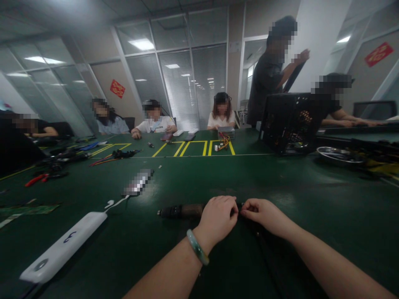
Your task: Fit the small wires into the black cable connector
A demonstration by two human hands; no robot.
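Though by hands [218,214], screwdriver [183,211] apart from box [64,249]

A power tool [187,211] lies on the table [343,241], its right end behind the left hand [219,214]; the right hand [264,214] is just right of that. Left of the tool lies a casing [68,245], its cable [119,202] running back to a phone-like device [139,183]. Farther left, pliers [35,180] lie behind a circuit board [37,209]. Back right, a computer case [280,120] stands left of a dish [336,155]. Co-workers [160,124] sit opposite.
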